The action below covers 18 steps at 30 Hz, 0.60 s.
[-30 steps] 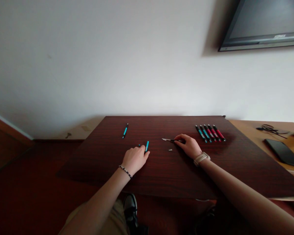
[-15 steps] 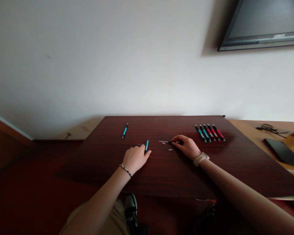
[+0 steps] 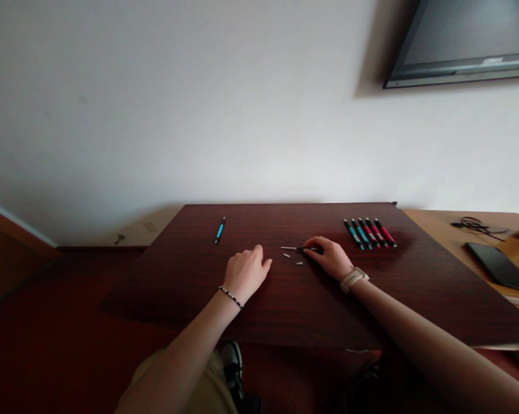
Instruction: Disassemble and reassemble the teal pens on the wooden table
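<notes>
- Across the dark surface (image 3: 285,305), as the head view is showing it, the person's two hands are staying apart; the left hand (image 3: 247,270) is resting back-upward near the middle, and the right hand (image 3: 328,257) is lying farther right.
- The right hand's grip is pinching a slim black-and-silver piece (image 3: 300,249) between thumb and fingertips; the piece is lying nearly level, its thin silver end pointing left.
- The left hand's grip is curling downward out of sight; whether it is holding anything, or how far it is opening, one cannot tell.
- Judging by these parts, the step in hand seems to be handling pieces of a pen; a next move would be calling for a fine, light pinch, taking care with the two little pale pieces (image 3: 286,255) that are lying between the hands.
- Those pale bits are looking small and narrow; the surface is showing a streaky, reddish-brown grain and a soft sheen.
- Toward the far left, a teal-and-black pen (image 3: 220,230) is lying alone; at the right, a row of five pens (image 3: 369,233) is slanting side by side, straight, slender barrels in teal, pink and red with black ends.
</notes>
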### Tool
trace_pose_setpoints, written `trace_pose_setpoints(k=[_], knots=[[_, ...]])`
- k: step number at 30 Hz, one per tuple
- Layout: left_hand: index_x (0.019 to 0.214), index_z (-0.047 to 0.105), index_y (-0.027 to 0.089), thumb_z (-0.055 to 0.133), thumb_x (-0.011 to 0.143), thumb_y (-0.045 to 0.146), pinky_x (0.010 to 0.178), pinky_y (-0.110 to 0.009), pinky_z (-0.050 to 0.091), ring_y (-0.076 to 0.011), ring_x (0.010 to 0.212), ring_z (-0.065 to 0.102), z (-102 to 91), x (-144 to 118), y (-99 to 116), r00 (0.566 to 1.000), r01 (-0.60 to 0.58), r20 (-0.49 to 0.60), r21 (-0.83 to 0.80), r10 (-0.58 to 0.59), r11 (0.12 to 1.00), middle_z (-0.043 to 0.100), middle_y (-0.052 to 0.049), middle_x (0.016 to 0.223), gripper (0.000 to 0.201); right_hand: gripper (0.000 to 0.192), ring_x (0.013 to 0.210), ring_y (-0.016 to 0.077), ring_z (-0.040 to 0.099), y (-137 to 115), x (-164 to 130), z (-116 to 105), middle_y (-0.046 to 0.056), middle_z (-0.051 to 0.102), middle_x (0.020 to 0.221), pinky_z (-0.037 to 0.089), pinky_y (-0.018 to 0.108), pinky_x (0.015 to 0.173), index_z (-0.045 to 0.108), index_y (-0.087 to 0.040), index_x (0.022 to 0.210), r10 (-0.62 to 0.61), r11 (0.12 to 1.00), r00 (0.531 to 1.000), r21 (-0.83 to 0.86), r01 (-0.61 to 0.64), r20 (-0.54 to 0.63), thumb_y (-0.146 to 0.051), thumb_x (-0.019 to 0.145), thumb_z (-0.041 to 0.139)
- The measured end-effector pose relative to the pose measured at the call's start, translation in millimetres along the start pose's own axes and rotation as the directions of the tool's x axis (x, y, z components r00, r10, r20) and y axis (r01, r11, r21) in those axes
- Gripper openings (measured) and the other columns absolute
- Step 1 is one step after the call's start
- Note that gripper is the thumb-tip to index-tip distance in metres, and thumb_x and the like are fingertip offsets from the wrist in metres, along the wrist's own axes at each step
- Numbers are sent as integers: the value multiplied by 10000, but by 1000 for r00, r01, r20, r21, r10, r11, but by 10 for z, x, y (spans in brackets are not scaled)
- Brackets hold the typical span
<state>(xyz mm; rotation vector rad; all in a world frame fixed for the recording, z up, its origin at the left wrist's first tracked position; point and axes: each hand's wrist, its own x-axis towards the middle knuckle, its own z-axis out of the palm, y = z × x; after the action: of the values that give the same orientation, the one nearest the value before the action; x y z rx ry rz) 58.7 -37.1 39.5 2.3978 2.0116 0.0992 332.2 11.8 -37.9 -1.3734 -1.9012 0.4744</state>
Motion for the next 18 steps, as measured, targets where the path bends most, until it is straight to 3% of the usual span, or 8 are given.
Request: trace_pose_setpoints(k=[5,9,18], knots=[[978,622,213,647,970,404,778,-337,519,-248,939,705,120,157,171,978,-163,-151,-129,143,978,735,-60,1001,192,96,902,218,709,-16,-4,-11,25,762,978,525,335,848,749,-255,965,21,1000,1000,6,-21,-20,-313,900,711],[979,633,219,664,965,335,855,-328,517,-220,974,660,254,267,308,951,-268,-205,-172,232,948,696,-46,1015,122,98,891,218,707,-8,-14,-12,27,763,969,529,335,835,746,-248,966,21,1000,1000,14,-21,-23,-306,896,709],[1009,635,213,677,953,262,924,-341,515,-225,1039,628,390,396,502,949,-293,-173,-174,263,940,668,-57,1063,85,100,883,211,701,30,-14,-7,25,762,975,530,333,837,749,-251,964,-3,1000,999,27,4,-33,-312,905,696]])
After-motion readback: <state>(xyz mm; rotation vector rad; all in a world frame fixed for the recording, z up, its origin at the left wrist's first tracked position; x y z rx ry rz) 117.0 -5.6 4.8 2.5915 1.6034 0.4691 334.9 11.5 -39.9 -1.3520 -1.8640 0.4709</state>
